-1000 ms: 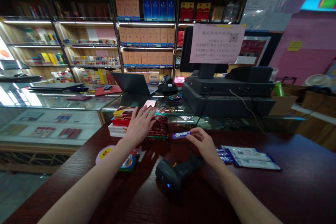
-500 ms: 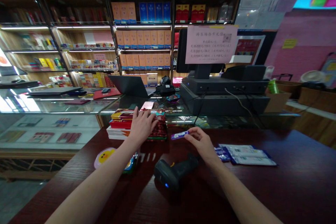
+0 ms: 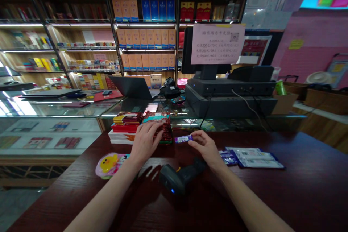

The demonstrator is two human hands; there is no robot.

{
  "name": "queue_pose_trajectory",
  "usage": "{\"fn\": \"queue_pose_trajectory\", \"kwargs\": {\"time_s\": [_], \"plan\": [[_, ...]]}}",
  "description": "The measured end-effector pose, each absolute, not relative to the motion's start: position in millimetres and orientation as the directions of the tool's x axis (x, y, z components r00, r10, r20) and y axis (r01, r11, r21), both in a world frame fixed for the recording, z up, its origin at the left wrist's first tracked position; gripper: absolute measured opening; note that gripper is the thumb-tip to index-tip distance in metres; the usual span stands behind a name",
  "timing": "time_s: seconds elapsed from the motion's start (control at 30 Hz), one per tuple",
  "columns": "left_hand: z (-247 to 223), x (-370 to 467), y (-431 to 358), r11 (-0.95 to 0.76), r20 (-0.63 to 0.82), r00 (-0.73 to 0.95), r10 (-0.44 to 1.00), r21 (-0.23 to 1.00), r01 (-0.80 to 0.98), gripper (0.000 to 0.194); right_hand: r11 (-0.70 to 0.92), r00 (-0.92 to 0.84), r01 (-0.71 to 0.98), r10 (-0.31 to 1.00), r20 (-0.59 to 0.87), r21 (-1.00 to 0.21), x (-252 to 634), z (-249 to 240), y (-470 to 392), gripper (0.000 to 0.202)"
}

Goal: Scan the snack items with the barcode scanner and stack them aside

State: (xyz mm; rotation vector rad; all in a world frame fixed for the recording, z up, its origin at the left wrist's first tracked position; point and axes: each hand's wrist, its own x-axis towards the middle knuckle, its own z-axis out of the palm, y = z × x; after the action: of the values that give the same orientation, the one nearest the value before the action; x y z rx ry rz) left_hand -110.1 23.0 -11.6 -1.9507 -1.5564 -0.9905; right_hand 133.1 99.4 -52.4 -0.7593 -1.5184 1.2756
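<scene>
Between the thumb and fingertips of my right hand (image 3: 206, 148) is one end of a small purple packet (image 3: 182, 139). My left hand (image 3: 146, 140) has its fingers loosely apart, palm down, with nothing visible in it. Its fingertips overlap the front of dark red-brown packages (image 3: 157, 116); whether they touch cannot be made out. Left of these, a stack of red, yellow and white packages (image 3: 124, 127) rises. A black barcode scanner (image 3: 176, 177) lies between my forearms. A pink pack with a yellow chick (image 3: 108, 163) lies by my left forearm, which partly hides it.
Purple-and-white flat packs (image 3: 258, 157) and smaller purple packets (image 3: 228, 157) lie on the right of the dark wooden table (image 3: 307, 188). Behind stand a glass counter (image 3: 89, 110), a laptop (image 3: 132, 87) and a cash register (image 3: 231, 94) with a trailing cable.
My left hand has drawn back toward me from above the stacked packages, uncovering more of them and of the chick pack. The purple packet in my right hand has turned slightly.
</scene>
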Motion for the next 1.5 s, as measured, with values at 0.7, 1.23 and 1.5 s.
{"fn": "queue_pose_trajectory", "kwargs": {"time_s": [0.7,1.23,1.5], "plan": [[-40.4,-103.9,14.2,-0.341,0.558,-0.052,0.829,0.575,0.744,0.020,0.299,-0.406,-0.195,0.842,0.354,-0.934,103.9,-48.6,83.8,0.029],[-39.9,-114.9,10.8,-0.281,0.601,-0.065,0.796,0.463,0.840,0.008,0.444,-0.428,-0.045,0.801,0.418,-0.895,105.3,-51.1,87.4,0.027],[-31.5,-137.8,6.4,-0.235,0.645,-0.026,0.763,0.314,0.920,0.011,0.500,-0.629,0.166,0.718,0.299,-0.850,140.2,-46.0,93.2,0.035]]}}
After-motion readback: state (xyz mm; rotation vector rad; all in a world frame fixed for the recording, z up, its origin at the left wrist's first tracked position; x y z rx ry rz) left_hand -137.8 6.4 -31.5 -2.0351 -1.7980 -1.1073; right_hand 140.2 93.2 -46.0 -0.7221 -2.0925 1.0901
